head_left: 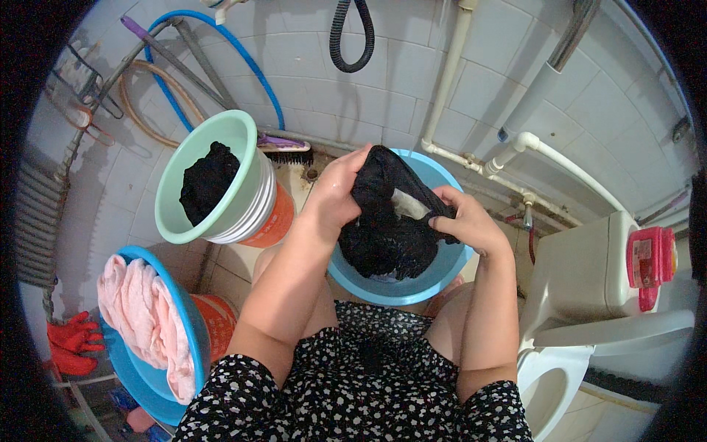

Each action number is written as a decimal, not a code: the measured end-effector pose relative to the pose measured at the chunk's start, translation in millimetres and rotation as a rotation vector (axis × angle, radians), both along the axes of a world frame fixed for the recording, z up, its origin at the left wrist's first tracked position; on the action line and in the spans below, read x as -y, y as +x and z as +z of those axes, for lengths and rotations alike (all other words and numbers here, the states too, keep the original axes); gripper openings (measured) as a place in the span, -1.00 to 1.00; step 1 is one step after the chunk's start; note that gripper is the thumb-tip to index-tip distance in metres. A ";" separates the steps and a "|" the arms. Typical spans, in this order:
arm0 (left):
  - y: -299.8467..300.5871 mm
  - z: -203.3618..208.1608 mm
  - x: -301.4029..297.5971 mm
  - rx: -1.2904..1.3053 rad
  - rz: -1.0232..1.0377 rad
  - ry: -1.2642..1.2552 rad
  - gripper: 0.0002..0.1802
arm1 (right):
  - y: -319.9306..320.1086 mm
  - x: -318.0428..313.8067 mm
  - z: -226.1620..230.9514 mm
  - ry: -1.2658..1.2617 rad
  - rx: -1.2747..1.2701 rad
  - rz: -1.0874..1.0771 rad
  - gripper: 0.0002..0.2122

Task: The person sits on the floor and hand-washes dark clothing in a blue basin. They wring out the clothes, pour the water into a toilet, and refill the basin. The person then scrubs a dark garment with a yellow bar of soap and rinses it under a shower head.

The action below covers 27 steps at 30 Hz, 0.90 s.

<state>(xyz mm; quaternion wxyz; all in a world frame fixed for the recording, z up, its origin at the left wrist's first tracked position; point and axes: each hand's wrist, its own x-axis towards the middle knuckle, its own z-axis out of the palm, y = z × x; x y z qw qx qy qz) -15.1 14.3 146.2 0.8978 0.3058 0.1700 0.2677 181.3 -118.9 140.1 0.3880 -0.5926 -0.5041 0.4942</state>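
A dark, wet-looking black garment (pixel 383 236) is stretched between my two hands over a round blue basin (pixel 383 293). My left hand (pixel 337 193) grips its upper left edge, the fingers partly behind the fabric. On the other side my right hand (pixel 471 222) pinches the cloth between thumb and fingers. Between the hands a pale whitish patch (pixel 409 205) shows against the black; whether it is lining or something else I cannot tell. The garment's lower part sags into the basin and hides most of the inside.
At left, a pale green basin (pixel 166 221) holding black cloth (pixel 210 184) rests on an orange-and-white bucket (pixel 274 221). Nearer, another blue basin (pixel 193 331) holds pink cloth (pixel 143 317). A toilet (pixel 582 280) stands right; a brush (pixel 287 151) and pipes (pixel 445 81) line the wall.
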 end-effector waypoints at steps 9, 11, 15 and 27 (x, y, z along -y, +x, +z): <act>-9.0 20.5 0.2 -0.390 -0.053 0.312 -0.60 | 0.2 -5.4 -11.7 0.149 0.233 -0.479 -0.79; -11.2 21.1 2.9 -0.503 -0.086 0.637 -0.55 | 3.6 -5.3 -13.0 0.182 -0.066 -0.488 -0.82; -8.3 11.2 11.2 -0.546 -0.237 1.289 -0.42 | 0.5 -1.6 -0.2 0.175 -0.478 -0.410 -0.83; 15.5 -5.7 29.5 -0.503 -0.337 0.786 -0.57 | -17.8 -1.5 4.6 0.257 0.052 -0.284 -0.74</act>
